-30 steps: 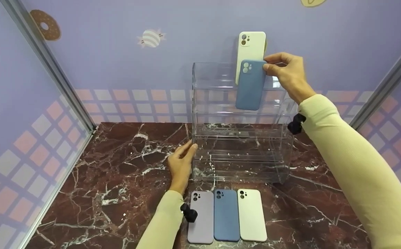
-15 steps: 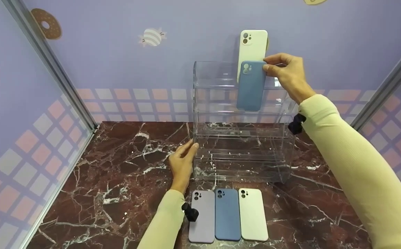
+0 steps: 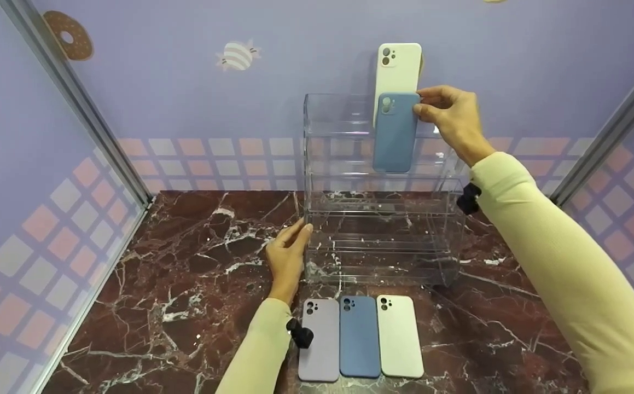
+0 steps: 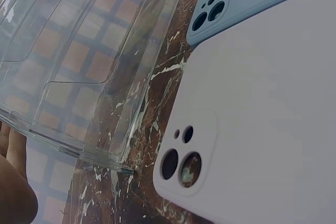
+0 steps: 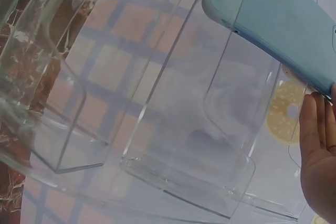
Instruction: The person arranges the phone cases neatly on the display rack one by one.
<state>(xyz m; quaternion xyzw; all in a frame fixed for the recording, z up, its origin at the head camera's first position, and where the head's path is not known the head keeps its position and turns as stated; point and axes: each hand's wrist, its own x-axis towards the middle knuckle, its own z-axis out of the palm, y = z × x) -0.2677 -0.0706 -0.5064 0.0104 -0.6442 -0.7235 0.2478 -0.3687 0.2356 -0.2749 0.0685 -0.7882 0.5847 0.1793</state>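
My right hand (image 3: 453,117) pinches a light blue phone case (image 3: 395,137) by its upper right edge. The case stands upright in an upper tier of a clear stepped acrylic rack (image 3: 344,208); the right wrist view shows its lower end behind a clear panel. Behind it, on the top tier, a cream phone case (image 3: 399,65) stands with its lower part covered by the blue one. At the rack's left side, my left hand (image 3: 288,251) has its fingers and thumb touching the edge, the thumb in front. The left wrist view catches that hand (image 4: 16,182) only partly.
In front of the rack, a lilac phone case (image 3: 322,355), a darker blue one (image 3: 359,339) and a white one (image 3: 400,339) lie side by side on the dark red marbled table (image 3: 185,306). Patterned panels (image 3: 185,98) enclose the back and sides.
Hands and cases hold nearly the same places; the whole head view shifts slightly. The blue case stays pinched in my right hand, and my left hand stays at the rack's edge.
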